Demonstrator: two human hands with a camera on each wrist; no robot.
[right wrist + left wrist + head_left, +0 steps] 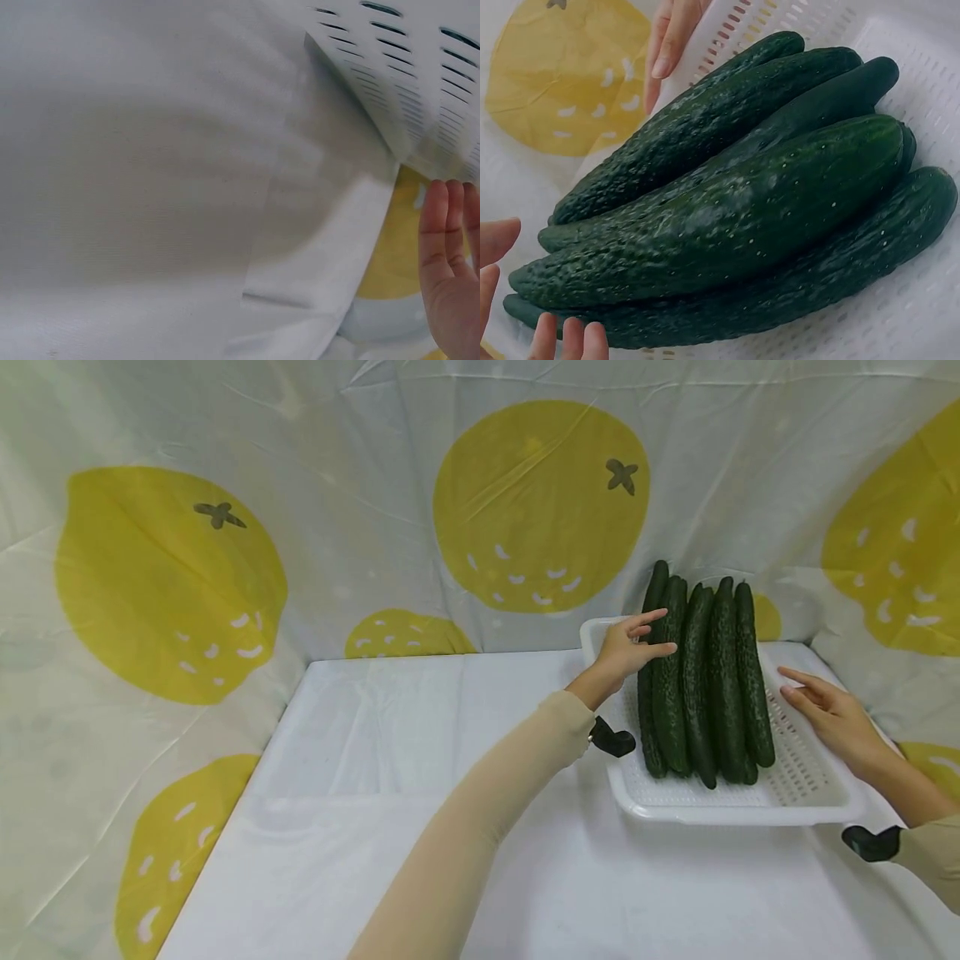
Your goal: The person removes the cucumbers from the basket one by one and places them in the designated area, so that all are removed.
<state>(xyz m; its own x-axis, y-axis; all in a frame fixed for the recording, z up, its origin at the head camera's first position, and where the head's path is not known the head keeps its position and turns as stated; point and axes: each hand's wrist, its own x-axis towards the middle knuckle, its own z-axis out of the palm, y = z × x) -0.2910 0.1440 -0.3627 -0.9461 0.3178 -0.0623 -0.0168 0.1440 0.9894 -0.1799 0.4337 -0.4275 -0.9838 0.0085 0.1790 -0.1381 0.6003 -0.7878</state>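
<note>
Several long dark green cucumbers (697, 681) lie side by side in a white perforated plastic basket (720, 815). Over the far end of the leftmost cucumbers is my left hand (628, 647), thumb and fingers spread apart. The left wrist view shows its fingertips (571, 341) near the narrow ends of the cucumbers (705, 217); whether they touch is hard to tell. My right hand (840, 718) is at the basket's right side, fingers extended. In the right wrist view, the straight fingers of that hand (450, 270) are close to the basket's slotted outer wall (397, 67).
The basket stands at the right of a table with a white cloth (375, 735). Behind and to the left hangs a pale curtain with yellow lemon prints (540, 510). A dark strap piece (613, 739) sits at the left wrist, another (870, 843) at the right.
</note>
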